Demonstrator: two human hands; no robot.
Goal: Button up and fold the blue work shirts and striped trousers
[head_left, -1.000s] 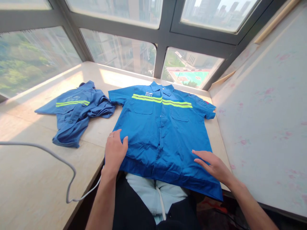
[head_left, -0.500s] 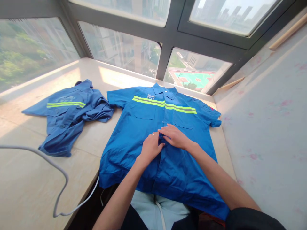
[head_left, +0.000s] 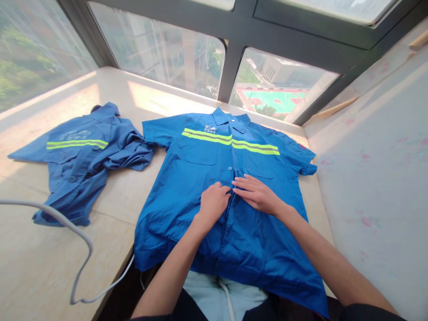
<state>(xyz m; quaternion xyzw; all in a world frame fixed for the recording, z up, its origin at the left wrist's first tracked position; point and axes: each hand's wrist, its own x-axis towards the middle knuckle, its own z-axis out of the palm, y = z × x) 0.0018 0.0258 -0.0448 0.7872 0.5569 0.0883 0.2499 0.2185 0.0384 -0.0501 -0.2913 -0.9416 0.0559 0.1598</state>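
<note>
A blue short-sleeved work shirt (head_left: 187, 187) lies spread front side up, collar toward the window, with yellow-green reflective stripes across its chest. My left hand (head_left: 215, 203) is closed, its curled fingers pinching the edge of the shirt's front opening at mid-length. Just right of it, my right hand (head_left: 257, 194) rests on the other side of the opening with its fingers stretched out, tips close to the left fingers. Above both hands, a small button (head_left: 230, 168) shows on the front strip. Whatever lies under the left fingertips is hidden.
A second, crumpled blue work shirt (head_left: 83, 156) lies to the left on the pale sill (head_left: 113, 200). A white cable (head_left: 80, 236) loops across the lower left. Window frames (head_left: 230, 62) stand behind, and a flowered wall (head_left: 374, 187) borders the right side.
The left hand's thumb and fingers have closed together at the shirt's opening. My right hand has shifted slightly right, fingers straighter. The view has tilted down a little, and a button now shows.
</note>
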